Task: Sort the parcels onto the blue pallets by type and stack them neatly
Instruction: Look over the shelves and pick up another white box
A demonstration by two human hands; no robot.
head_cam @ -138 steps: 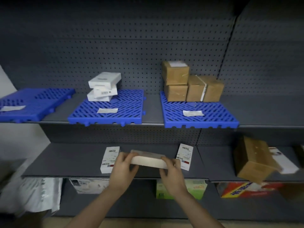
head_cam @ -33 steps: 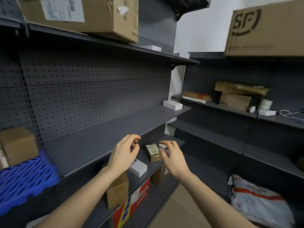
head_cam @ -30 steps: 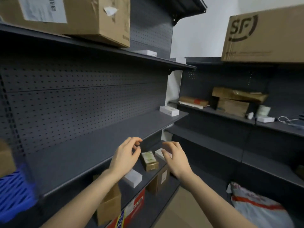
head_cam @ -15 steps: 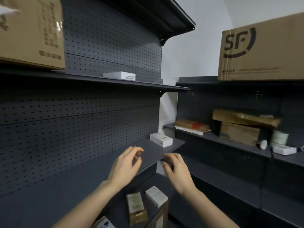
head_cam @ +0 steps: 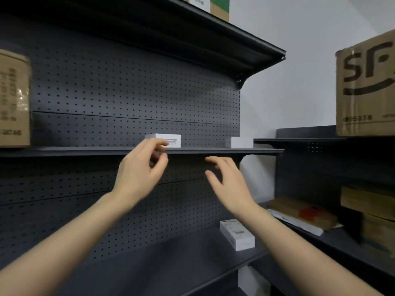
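- Both hands have climbed in the last half second, from the middle shelf up to the edge of the upper shelf (head_cam: 85, 151); the view has tilted up with them.
- Head view: left hand (head_cam: 139, 167) is empty, fingers loosely curled, fingertips in front of the near corner of a small white box (head_cam: 171, 140). Contact cannot be told.
- Right hand (head_cam: 228, 184) sits lower, under the shelf edge, fingers spread and relaxed, holding nothing.
- Step, as judged: reaching to fetch a parcel. Next move calls for both hands to rise over the edge and close on the box's two ends.
- Box is flat, plain white with a grey mark on its front, lying level near the shelf front.
- Second white box (head_cam: 239, 142) lies at the shelf's right end; a labelled box (head_cam: 237, 235) lies one shelf down.
- Blue pallets are out of view.
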